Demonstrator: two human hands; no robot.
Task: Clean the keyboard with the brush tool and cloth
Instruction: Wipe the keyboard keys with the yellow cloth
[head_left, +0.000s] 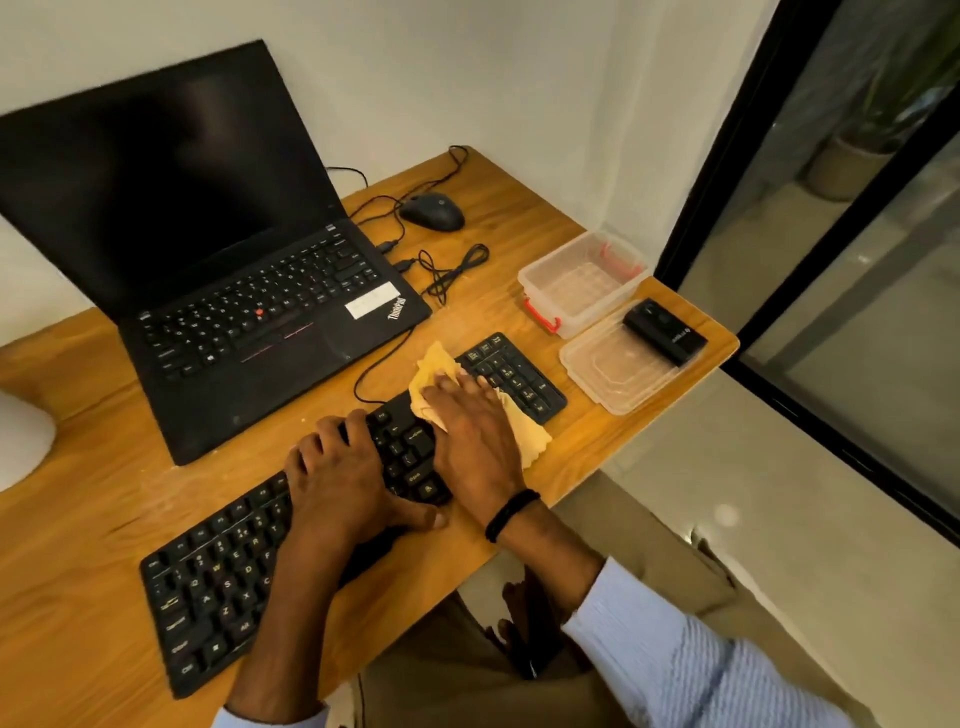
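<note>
A black external keyboard (218, 582) lies diagonally on the wooden desk (78, 597), its cable running up to the laptop. A yellow cloth (524, 431) is spread over the keys between the main block and the number pad. My right hand (475, 436) lies flat on the cloth with straight fingers, pressing it onto the keyboard. My left hand (337, 478) rests on the middle of the keyboard, fingers over its far edge and thumb at the near edge. A black brush tool (665, 331) lies on a clear lid at the right.
An open black laptop (249, 322) stands behind the keyboard. A black mouse (432, 211) and coiled cables (452, 273) lie at the back. A clear plastic box (582, 283) with red clips and its lid (613, 374) sit near the desk's right edge.
</note>
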